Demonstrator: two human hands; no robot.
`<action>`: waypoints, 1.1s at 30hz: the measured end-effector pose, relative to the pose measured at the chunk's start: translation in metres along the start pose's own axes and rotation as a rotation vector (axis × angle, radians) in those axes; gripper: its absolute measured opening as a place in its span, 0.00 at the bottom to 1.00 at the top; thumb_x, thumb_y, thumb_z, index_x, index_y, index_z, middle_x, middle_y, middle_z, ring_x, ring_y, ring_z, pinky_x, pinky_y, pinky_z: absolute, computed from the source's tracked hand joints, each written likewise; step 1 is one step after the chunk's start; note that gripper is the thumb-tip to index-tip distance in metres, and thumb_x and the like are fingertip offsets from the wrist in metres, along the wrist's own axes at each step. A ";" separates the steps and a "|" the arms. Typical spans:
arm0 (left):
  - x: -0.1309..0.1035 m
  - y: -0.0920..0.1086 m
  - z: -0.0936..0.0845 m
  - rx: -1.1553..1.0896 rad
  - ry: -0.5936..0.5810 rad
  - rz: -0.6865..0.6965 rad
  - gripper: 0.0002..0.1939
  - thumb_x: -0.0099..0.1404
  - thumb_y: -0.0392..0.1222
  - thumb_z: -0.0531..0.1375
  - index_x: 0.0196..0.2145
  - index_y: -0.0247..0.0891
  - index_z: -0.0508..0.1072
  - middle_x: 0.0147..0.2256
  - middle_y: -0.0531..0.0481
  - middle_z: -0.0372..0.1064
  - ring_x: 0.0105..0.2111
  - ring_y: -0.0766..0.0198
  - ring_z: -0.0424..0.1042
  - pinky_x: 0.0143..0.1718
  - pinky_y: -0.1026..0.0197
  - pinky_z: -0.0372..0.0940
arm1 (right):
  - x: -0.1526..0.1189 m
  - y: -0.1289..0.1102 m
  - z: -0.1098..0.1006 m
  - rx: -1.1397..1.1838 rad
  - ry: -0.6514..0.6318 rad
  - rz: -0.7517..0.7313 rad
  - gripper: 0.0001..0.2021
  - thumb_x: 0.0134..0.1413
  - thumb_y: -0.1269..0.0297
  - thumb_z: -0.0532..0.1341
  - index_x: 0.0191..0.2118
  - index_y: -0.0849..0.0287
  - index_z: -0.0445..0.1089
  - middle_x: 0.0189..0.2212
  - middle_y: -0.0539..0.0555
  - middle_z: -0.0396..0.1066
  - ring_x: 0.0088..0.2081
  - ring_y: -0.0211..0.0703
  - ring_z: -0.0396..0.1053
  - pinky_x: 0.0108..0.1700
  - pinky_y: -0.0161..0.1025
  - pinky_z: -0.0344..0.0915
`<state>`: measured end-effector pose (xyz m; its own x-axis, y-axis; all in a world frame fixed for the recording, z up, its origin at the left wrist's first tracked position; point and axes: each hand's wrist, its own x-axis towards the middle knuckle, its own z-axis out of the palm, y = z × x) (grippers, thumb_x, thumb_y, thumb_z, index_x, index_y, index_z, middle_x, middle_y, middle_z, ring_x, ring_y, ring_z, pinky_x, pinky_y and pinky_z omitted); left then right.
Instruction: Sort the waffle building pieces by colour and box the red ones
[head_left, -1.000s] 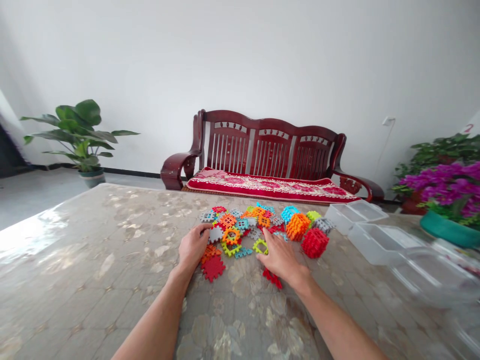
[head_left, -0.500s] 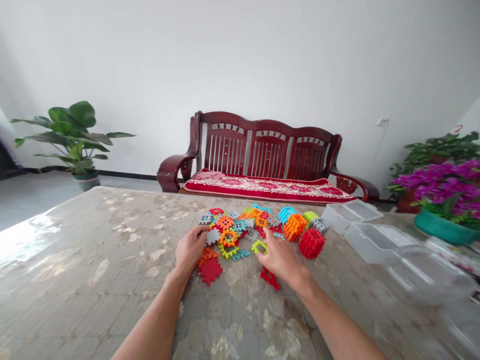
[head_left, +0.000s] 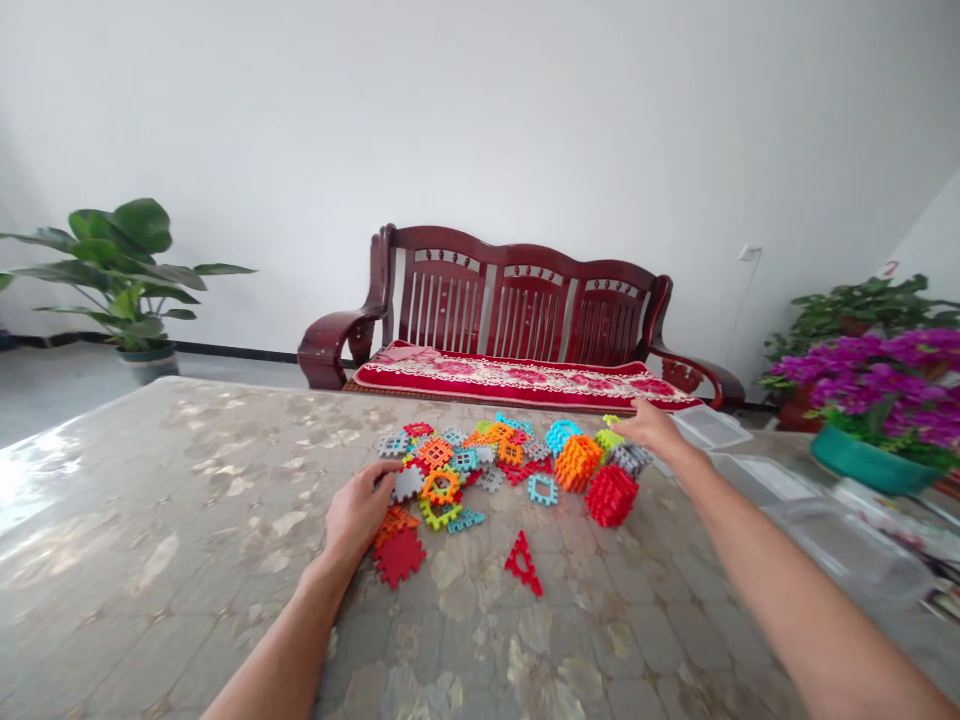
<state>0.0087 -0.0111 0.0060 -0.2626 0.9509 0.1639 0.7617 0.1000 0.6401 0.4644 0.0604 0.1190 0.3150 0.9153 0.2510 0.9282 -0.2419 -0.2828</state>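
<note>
The lime piece (head_left: 610, 419) was at twelve o'clock of the lime stack (head_left: 609, 438), just beside it, pinched in the fingertips of the right hand (head_left: 651, 431). Around that stack stood the gray stack (head_left: 630, 459) at four, the red stack (head_left: 611, 496) at six and the orange stack (head_left: 577, 462) at eight. The pile (head_left: 465, 459) spread farther off at nine. On the pile's eight-o'clock edge the left hand (head_left: 361, 508), loosely curled, touched a gray plate (head_left: 409, 484); whether it gripped, I could not tell. A red triangle (head_left: 529, 563) lay at the pile's five o'clock.
</note>
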 end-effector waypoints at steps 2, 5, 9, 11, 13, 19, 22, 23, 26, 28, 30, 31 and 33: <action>0.000 -0.001 0.000 0.000 0.001 0.000 0.18 0.64 0.45 0.50 0.45 0.49 0.76 0.47 0.54 0.75 0.45 0.59 0.73 0.45 0.62 0.65 | 0.009 0.006 0.007 -0.072 -0.055 -0.007 0.31 0.43 0.56 0.65 0.53 0.66 0.65 0.41 0.62 0.74 0.45 0.53 0.72 0.41 0.39 0.64; 0.000 -0.001 0.000 0.004 0.002 -0.006 0.18 0.64 0.45 0.50 0.45 0.49 0.76 0.47 0.54 0.75 0.45 0.59 0.73 0.44 0.63 0.65 | 0.018 0.010 0.016 -0.151 -0.091 0.002 0.28 0.43 0.56 0.64 0.51 0.65 0.65 0.42 0.63 0.73 0.45 0.53 0.71 0.40 0.40 0.64; 0.001 -0.003 0.001 0.012 0.008 0.003 0.18 0.64 0.45 0.50 0.45 0.49 0.76 0.47 0.54 0.75 0.45 0.59 0.73 0.44 0.63 0.65 | 0.026 0.011 0.023 -0.170 -0.138 0.040 0.26 0.41 0.56 0.64 0.47 0.63 0.66 0.42 0.62 0.73 0.43 0.53 0.72 0.38 0.39 0.64; 0.001 -0.004 0.001 0.015 0.008 0.004 0.18 0.64 0.46 0.50 0.45 0.49 0.76 0.47 0.54 0.75 0.45 0.58 0.73 0.44 0.63 0.65 | 0.028 0.011 0.024 -0.164 -0.150 0.048 0.26 0.40 0.56 0.65 0.47 0.63 0.66 0.42 0.63 0.73 0.43 0.54 0.72 0.38 0.40 0.64; 0.002 -0.005 0.002 0.014 0.006 0.005 0.18 0.64 0.46 0.50 0.45 0.49 0.76 0.47 0.54 0.75 0.46 0.58 0.73 0.45 0.63 0.65 | 0.028 0.011 0.025 -0.158 -0.160 0.056 0.27 0.39 0.57 0.66 0.48 0.63 0.66 0.43 0.65 0.72 0.43 0.55 0.72 0.38 0.40 0.65; 0.001 -0.003 0.001 0.009 0.015 0.002 0.18 0.64 0.45 0.50 0.45 0.48 0.76 0.47 0.54 0.75 0.46 0.59 0.73 0.45 0.63 0.65 | 0.027 0.016 0.025 -0.128 -0.173 0.052 0.28 0.41 0.58 0.65 0.50 0.64 0.66 0.45 0.66 0.72 0.46 0.55 0.71 0.41 0.40 0.65; 0.000 -0.001 0.000 0.007 0.017 -0.007 0.18 0.64 0.44 0.50 0.46 0.48 0.76 0.47 0.53 0.75 0.46 0.59 0.73 0.45 0.63 0.65 | 0.024 0.012 0.021 -0.066 -0.112 0.052 0.27 0.44 0.59 0.63 0.52 0.63 0.66 0.45 0.63 0.73 0.47 0.54 0.71 0.44 0.41 0.65; -0.001 0.000 0.000 0.004 0.013 -0.010 0.18 0.64 0.44 0.50 0.46 0.48 0.76 0.47 0.53 0.75 0.45 0.59 0.73 0.45 0.63 0.65 | 0.021 0.008 0.019 -0.017 -0.075 0.041 0.26 0.45 0.61 0.63 0.53 0.63 0.66 0.44 0.62 0.74 0.47 0.53 0.71 0.45 0.41 0.64; -0.002 0.001 -0.002 -0.005 0.004 -0.009 0.18 0.64 0.43 0.50 0.45 0.47 0.76 0.47 0.53 0.75 0.46 0.58 0.73 0.45 0.62 0.65 | 0.001 -0.018 0.019 0.210 0.003 -0.083 0.21 0.49 0.67 0.59 0.51 0.59 0.68 0.43 0.57 0.76 0.44 0.46 0.73 0.46 0.38 0.65; -0.003 0.002 -0.002 -0.016 0.010 -0.008 0.17 0.64 0.43 0.50 0.45 0.48 0.76 0.47 0.54 0.75 0.45 0.58 0.73 0.46 0.61 0.65 | -0.023 -0.046 0.022 0.366 -0.024 -0.225 0.18 0.51 0.68 0.57 0.49 0.59 0.71 0.41 0.56 0.76 0.42 0.42 0.73 0.46 0.36 0.66; -0.002 0.002 -0.001 -0.027 0.007 -0.008 0.17 0.64 0.43 0.51 0.45 0.48 0.76 0.47 0.54 0.75 0.45 0.59 0.73 0.47 0.61 0.65 | -0.056 -0.079 0.028 0.460 -0.115 -0.389 0.16 0.52 0.68 0.57 0.47 0.59 0.72 0.41 0.54 0.76 0.41 0.41 0.73 0.46 0.36 0.67; -0.002 0.001 -0.001 -0.032 0.004 -0.010 0.17 0.64 0.43 0.51 0.45 0.48 0.76 0.48 0.54 0.75 0.46 0.59 0.73 0.47 0.61 0.65 | -0.074 -0.096 0.033 0.466 -0.168 -0.455 0.17 0.51 0.69 0.57 0.48 0.58 0.72 0.41 0.53 0.76 0.42 0.41 0.73 0.47 0.38 0.67; -0.001 0.000 0.000 -0.042 -0.009 -0.007 0.17 0.64 0.43 0.51 0.46 0.47 0.76 0.48 0.53 0.75 0.46 0.59 0.73 0.49 0.61 0.64 | -0.108 -0.129 0.042 0.442 -0.240 -0.586 0.19 0.51 0.69 0.57 0.49 0.55 0.71 0.45 0.52 0.75 0.46 0.42 0.71 0.52 0.40 0.65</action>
<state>0.0090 -0.0118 0.0060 -0.2627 0.9527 0.1526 0.7344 0.0948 0.6720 0.3026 0.0061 0.0890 -0.3022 0.9110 0.2807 0.7487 0.4091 -0.5217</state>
